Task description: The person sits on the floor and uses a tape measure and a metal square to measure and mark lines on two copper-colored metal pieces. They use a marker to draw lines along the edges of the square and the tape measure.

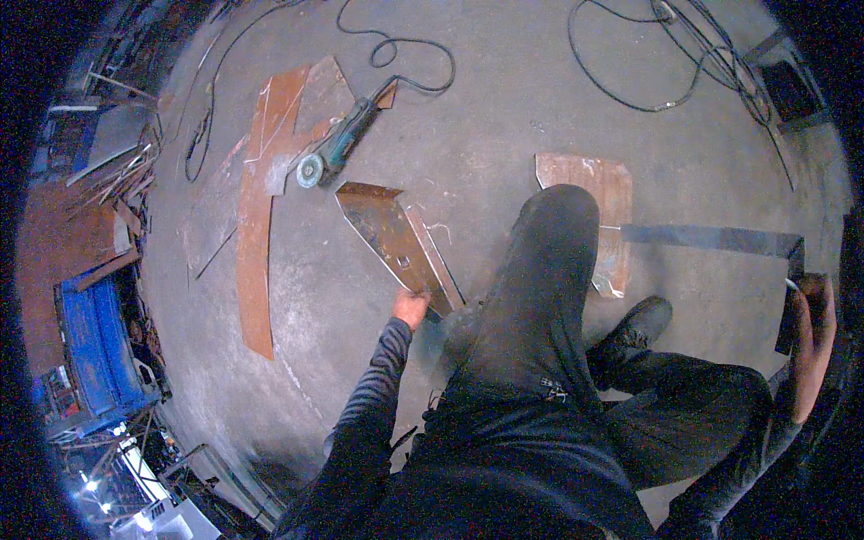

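My left hand is closed on the near end of a bent piece of rusty sheet metal, which has folded edges and a small square hole. At the far right, my right hand is closed at the corner of a dark L-shaped metal bar; its fingers show only in part. A small white tip sticks out beside that hand, too small to name. The bar's long arm reaches left to a rusty metal plate on the floor. My knee covers part of this plate.
An angle grinder lies on the floor beside rusty metal strips, its cord curling away behind. Looped cables lie at the back right. Scrap metal and a blue metal box line the left side.
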Action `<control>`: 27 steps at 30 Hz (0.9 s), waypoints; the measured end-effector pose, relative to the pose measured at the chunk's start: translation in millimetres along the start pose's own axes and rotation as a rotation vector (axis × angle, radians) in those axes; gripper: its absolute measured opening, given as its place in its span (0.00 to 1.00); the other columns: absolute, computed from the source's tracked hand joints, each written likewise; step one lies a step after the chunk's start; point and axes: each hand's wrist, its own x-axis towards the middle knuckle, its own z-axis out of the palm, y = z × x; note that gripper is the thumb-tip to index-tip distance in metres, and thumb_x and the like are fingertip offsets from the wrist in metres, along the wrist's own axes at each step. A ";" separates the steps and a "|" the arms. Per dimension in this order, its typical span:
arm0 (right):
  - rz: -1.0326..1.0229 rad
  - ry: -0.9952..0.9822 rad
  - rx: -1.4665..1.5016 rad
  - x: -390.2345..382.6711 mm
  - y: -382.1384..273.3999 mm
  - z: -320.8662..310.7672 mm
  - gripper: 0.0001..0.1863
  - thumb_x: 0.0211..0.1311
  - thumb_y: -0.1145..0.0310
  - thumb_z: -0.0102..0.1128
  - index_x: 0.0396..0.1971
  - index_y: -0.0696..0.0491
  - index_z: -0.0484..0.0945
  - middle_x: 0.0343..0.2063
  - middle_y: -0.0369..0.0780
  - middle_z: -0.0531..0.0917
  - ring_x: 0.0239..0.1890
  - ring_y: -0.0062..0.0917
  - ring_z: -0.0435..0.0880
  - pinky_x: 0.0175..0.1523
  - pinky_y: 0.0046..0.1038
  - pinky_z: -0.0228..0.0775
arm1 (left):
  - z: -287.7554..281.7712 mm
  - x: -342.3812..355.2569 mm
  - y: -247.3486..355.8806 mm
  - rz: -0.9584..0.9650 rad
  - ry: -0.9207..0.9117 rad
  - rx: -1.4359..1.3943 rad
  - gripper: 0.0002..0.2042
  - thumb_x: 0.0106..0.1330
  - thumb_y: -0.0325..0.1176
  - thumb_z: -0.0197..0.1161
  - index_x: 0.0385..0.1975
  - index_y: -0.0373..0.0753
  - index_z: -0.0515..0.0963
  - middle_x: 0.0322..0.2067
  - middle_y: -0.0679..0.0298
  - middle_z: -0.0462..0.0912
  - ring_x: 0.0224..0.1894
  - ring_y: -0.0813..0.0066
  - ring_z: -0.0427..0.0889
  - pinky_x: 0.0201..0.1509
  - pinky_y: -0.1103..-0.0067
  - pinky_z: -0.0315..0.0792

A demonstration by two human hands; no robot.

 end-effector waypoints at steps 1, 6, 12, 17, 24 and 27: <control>0.020 -0.028 -0.042 1.8 -3.2 -2.5 0.27 0.72 0.69 0.60 0.68 0.58 0.69 0.58 0.41 0.79 0.57 0.23 0.77 0.66 0.27 0.66 | 2.6 -2.1 1.7 -0.021 0.013 0.005 0.17 0.61 0.31 0.62 0.50 0.34 0.81 0.44 0.48 0.87 0.49 0.47 0.85 0.52 0.64 0.77; 0.042 0.095 0.023 -3.9 -15.4 11.0 0.21 0.75 0.69 0.57 0.63 0.60 0.71 0.51 0.38 0.80 0.54 0.21 0.76 0.62 0.22 0.65 | 13.6 -6.2 4.9 -0.085 0.039 0.009 0.17 0.62 0.33 0.64 0.50 0.33 0.81 0.44 0.50 0.88 0.48 0.52 0.86 0.52 0.65 0.77; -0.021 0.061 0.027 1.8 -11.6 12.7 0.20 0.75 0.70 0.56 0.62 0.60 0.72 0.51 0.38 0.80 0.53 0.21 0.76 0.62 0.21 0.64 | 7.0 9.6 -86.1 0.123 -0.050 0.007 0.16 0.60 0.30 0.65 0.48 0.31 0.81 0.38 0.57 0.87 0.40 0.60 0.85 0.48 0.66 0.77; 0.051 0.002 -0.092 4.9 2.1 -2.8 0.27 0.73 0.68 0.60 0.68 0.58 0.69 0.62 0.42 0.76 0.62 0.26 0.74 0.69 0.28 0.63 | 15.1 10.0 -95.7 0.021 -0.100 -0.054 0.09 0.57 0.31 0.64 0.37 0.39 0.84 0.33 0.57 0.85 0.40 0.59 0.84 0.49 0.66 0.75; -0.023 0.087 -0.030 2.1 4.4 3.9 0.24 0.75 0.69 0.57 0.67 0.60 0.69 0.59 0.41 0.79 0.61 0.24 0.75 0.69 0.25 0.62 | 10.2 3.5 -84.2 -0.169 -0.031 -0.298 0.11 0.60 0.27 0.64 0.41 0.28 0.81 0.34 0.57 0.86 0.35 0.64 0.85 0.40 0.70 0.80; 0.012 0.083 0.016 3.9 -1.2 3.5 0.23 0.75 0.69 0.57 0.66 0.60 0.70 0.57 0.40 0.79 0.60 0.24 0.75 0.69 0.25 0.62 | 9.7 2.3 -39.7 -0.108 -0.022 -0.050 0.14 0.59 0.28 0.63 0.44 0.27 0.80 0.36 0.51 0.87 0.38 0.52 0.87 0.44 0.66 0.80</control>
